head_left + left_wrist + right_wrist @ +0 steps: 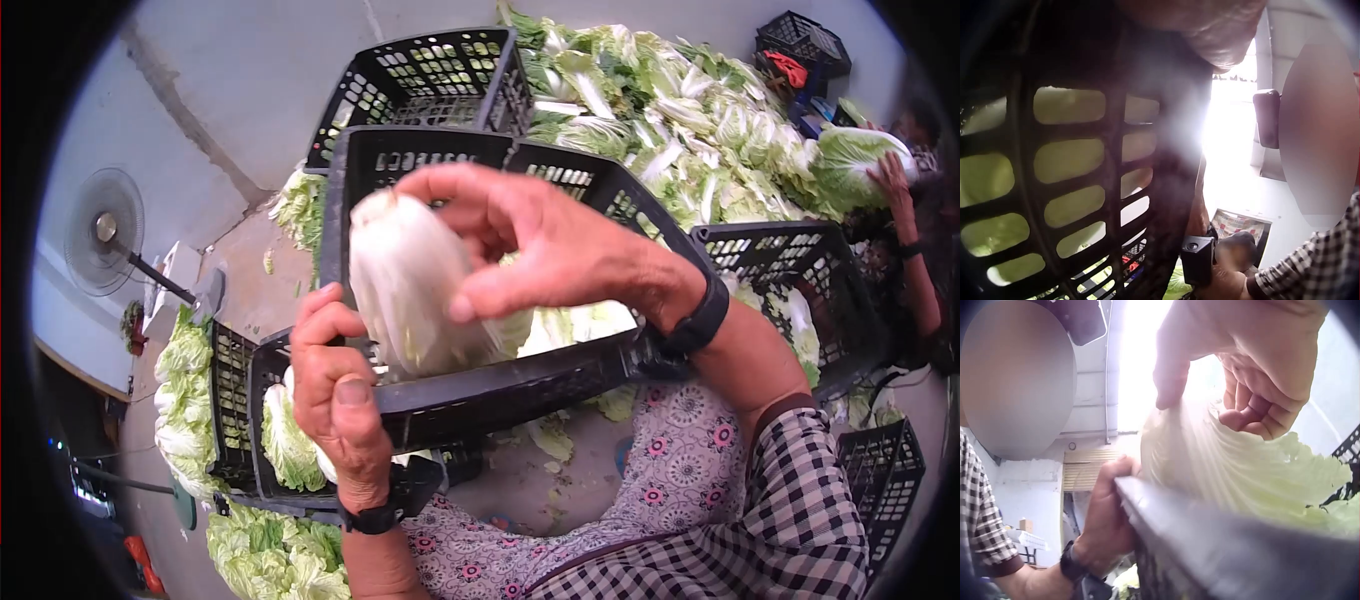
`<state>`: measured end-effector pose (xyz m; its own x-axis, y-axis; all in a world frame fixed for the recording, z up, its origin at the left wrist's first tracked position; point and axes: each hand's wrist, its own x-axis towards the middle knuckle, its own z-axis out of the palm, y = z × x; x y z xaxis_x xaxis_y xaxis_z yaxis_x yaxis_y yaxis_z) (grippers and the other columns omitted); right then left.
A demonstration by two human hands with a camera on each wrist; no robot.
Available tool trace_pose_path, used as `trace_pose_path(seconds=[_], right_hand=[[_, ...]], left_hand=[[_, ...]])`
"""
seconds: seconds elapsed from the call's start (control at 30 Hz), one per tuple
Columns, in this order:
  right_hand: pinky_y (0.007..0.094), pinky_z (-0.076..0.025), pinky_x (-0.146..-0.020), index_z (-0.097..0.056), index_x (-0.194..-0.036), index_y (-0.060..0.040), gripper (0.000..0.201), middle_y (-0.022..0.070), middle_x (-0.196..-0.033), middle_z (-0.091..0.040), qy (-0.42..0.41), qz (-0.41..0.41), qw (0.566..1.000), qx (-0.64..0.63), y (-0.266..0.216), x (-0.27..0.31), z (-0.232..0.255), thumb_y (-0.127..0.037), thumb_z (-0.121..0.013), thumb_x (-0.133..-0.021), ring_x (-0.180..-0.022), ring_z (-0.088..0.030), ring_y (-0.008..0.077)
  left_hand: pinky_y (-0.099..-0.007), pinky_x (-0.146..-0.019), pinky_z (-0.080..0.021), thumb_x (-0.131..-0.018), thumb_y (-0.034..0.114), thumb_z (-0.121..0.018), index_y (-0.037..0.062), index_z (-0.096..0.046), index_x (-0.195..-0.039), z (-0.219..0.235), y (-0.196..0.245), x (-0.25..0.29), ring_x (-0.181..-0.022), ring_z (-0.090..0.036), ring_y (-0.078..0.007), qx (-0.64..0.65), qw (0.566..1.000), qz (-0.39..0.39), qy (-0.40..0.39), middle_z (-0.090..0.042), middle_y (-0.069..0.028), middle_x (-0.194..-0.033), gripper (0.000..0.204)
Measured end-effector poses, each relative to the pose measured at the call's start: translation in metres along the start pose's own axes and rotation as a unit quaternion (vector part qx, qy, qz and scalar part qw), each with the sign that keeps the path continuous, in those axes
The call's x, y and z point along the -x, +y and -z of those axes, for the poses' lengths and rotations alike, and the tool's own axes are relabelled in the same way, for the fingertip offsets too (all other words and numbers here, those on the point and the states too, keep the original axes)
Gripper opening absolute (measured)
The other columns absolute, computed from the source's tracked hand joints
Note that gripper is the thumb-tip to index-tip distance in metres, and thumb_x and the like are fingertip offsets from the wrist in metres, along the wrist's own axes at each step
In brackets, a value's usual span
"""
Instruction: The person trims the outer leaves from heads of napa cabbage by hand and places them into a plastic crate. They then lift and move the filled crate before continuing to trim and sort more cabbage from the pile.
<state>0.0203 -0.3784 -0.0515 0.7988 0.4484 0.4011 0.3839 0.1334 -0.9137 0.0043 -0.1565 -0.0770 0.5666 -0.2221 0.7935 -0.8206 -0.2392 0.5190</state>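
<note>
A pale napa cabbage (410, 285) stands base up, tilted, inside a black plastic crate (510, 388) held over the lap. My right hand (550, 240) holds this cabbage, thumb on its side and forefinger over its base; in the right wrist view the other fingers curl by its ribbed leaves (1222, 462). At the crate's near left corner, my left hand (340, 390) grips the rim. The left wrist view looks along the crate's slotted wall (1113, 156), with pale green showing through the slots. More cabbage (580, 325) lies in the crate.
Behind the crate is a large heap of cabbage leaves (690, 120). Other black crates stand at the back (430, 85), right (800, 240) and left (232, 400). A fan (105, 228) stands far left. Another person's hand (893, 185) holds a cabbage (850, 165) at right.
</note>
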Motion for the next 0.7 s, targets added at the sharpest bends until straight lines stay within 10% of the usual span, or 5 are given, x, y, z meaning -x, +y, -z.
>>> trace_pose_path(seconds=[0.2, 0.47, 0.7], right_hand=[[0.0355, -0.042, -0.093, -0.053, -0.118, -0.0069, 0.047, 0.0056, -0.107, -0.060, 0.189, 0.171, 0.955, -0.151, -0.016, 0.077, 0.104, -0.032, -0.065, -0.080, -0.096, -0.057, 0.0213], [0.0364, -0.035, -0.102, -0.045, -0.126, -0.0037, 0.048, 0.0080, -0.124, -0.052, 0.667, 0.156, 0.724, -0.088, -0.018, 0.237, 0.198, -0.031, -0.056, -0.088, -0.115, -0.048, 0.0224], [0.0420, -0.035, -0.103, -0.046, -0.124, -0.0028, 0.047, 0.0112, -0.123, -0.052, 0.765, 0.072, 0.623, -0.148, 0.070, 0.384, 0.237, -0.029, -0.057, -0.087, -0.115, -0.048, 0.0266]], left_hand=[[-0.0481, -0.101, -0.026, -0.084, 0.037, -0.046, 0.0041, -0.044, -0.067, -0.003, 0.004, 0.000, -0.118, -0.041, -0.0349, -0.021, 1.000, 0.008, -0.001, -0.053, -0.0161, -0.104, 0.038], [-0.0474, -0.104, -0.021, -0.086, 0.031, -0.040, 0.0069, -0.035, -0.067, 0.000, 0.001, 0.001, -0.125, -0.036, -0.0343, -0.037, 0.999, 0.025, -0.018, -0.051, -0.0142, -0.110, 0.031], [-0.0473, -0.105, -0.020, -0.087, 0.029, -0.037, 0.0074, -0.034, -0.070, 0.000, -0.003, 0.003, -0.125, -0.035, -0.0331, -0.039, 0.999, 0.022, -0.016, -0.050, -0.0149, -0.113, 0.028]])
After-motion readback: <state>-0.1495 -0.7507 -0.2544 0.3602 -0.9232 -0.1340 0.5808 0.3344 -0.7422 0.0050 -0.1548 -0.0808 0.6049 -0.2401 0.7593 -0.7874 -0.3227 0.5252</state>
